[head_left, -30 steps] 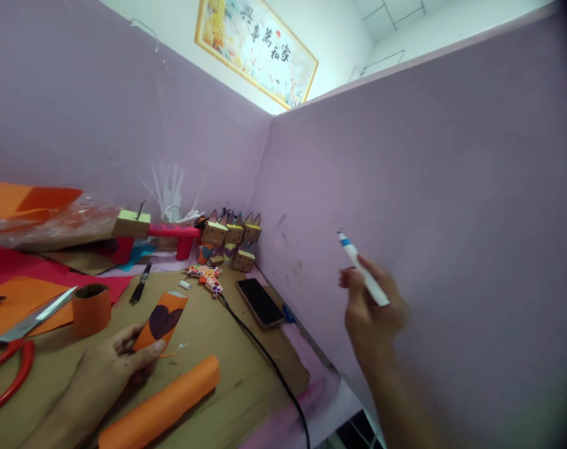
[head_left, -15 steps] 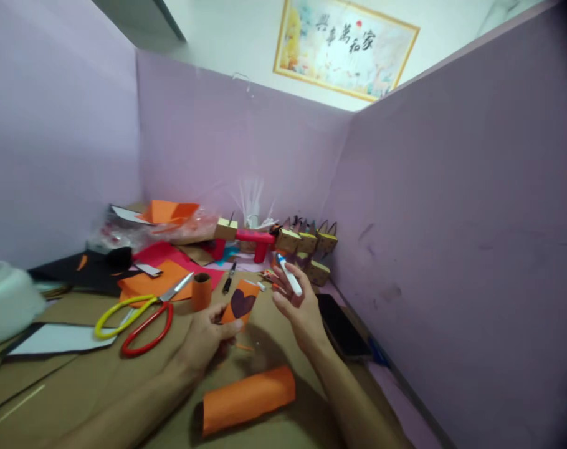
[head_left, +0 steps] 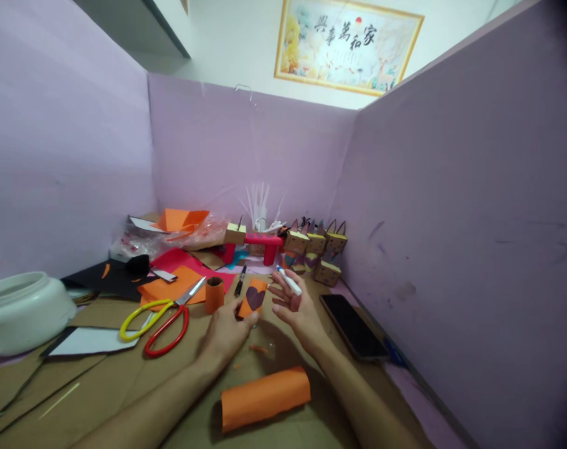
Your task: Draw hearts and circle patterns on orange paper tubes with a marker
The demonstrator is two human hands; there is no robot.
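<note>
While both hands work over the desk (head_left: 110, 386), I see the orange piece (head_left: 252, 300) near the middle, a dark heart (head_left: 255, 298) on its upper face; take it as the dial's centre. The left hand (head_left: 230, 327) pinches its near edge, thumb on top, the fingers closed on it. At 2 o'clock, the right hand (head_left: 302, 312) has its fingers loosely curled with the white pen (head_left: 291, 282) lying across them, thumb apart from it, the pen not touching the piece. To my eye, steadiness in that left pinch matters most: a light grip low on the edge should leave the heart uncovered and uncreased. The pen would want the thumb brought against it before any fine stroke, and the wrist low. I'd mind the long orange roll (head_left: 265, 399) at 6 o'clock, which might roll if a forearm brushes it, and the scissors (head_left: 164, 318) open at 9. I can't make out whether the blue pen end is bare or capped. The left fingertips are hidden beneath the piece, so its underside is anyone's guess. Out at 1 o'clock the small boxes (head_left: 328, 272) overlap too much to count surely, and at 9 the white pot (head_left: 26, 315) is cut off.
</note>
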